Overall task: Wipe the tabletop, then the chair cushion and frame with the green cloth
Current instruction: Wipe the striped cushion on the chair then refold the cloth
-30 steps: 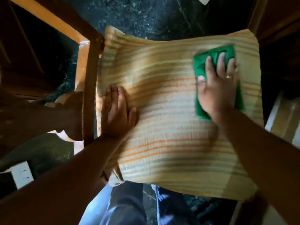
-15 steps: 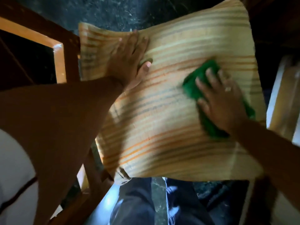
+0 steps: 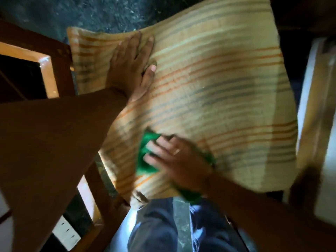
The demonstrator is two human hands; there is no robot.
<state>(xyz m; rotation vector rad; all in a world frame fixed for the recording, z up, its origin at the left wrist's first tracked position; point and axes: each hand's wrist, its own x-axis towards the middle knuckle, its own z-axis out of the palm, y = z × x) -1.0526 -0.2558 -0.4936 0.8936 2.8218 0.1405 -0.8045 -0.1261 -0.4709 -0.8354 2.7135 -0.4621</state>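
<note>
Cushion (image 3: 209,84) stage under way. Tabletop out of view; whether it was wiped could not be told. Frame (image 3: 54,73), bare wood at the cushion's left edge, judged not yet reached.

Right hand (image 3: 178,164) lay flat with fingers spread, pressing the cloth (image 3: 145,157) down onto the cushion near its front-left corner, the person's legs just beyond that edge. Cloth was bunched and blurred, green showing past the fingers and under the wrist; no clear long axis.

Left hand (image 3: 129,68) lay open, palm down, on the cushion's far-left corner, pinning it, holding nothing.

Cushion sat skewed on the seat, its stripes running left to right, rising rightward.
</note>
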